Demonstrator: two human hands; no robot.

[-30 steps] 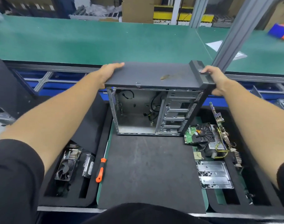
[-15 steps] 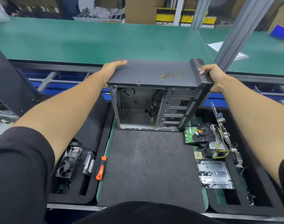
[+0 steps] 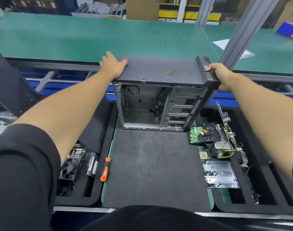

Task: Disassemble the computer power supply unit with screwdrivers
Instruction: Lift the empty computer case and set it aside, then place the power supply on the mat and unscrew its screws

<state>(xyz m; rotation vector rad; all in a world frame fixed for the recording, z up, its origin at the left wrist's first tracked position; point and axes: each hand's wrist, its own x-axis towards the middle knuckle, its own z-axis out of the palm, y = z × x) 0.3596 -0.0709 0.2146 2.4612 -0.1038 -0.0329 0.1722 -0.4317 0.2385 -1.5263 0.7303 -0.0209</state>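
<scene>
An emptied grey computer case [image 3: 159, 70] stands upright at the far edge of the black mat [image 3: 155, 167], its open side facing me. My left hand [image 3: 113, 64] rests on the case's top left corner with fingers stretched out. My right hand [image 3: 220, 75] grips the black front bezel at the top right corner, thumb on top. A power supply unit [image 3: 223, 142] with a black fan, mesh and yellow cables lies in the right foam tray. An orange-handled screwdriver [image 3: 105, 170] lies at the mat's left edge.
A green circuit board [image 3: 195, 134], an upright card [image 3: 226, 120] and a metal plate with several screws [image 3: 220, 174] fill the right tray. The left tray holds a fan cooler [image 3: 69, 167] and a drive [image 3: 92, 165]. A metal post [image 3: 242, 30] rises behind the case.
The case has shifted slightly farther from me on the mat. My left fingers have come off the case's back edge and spread out. My right hand keeps its grip.
</scene>
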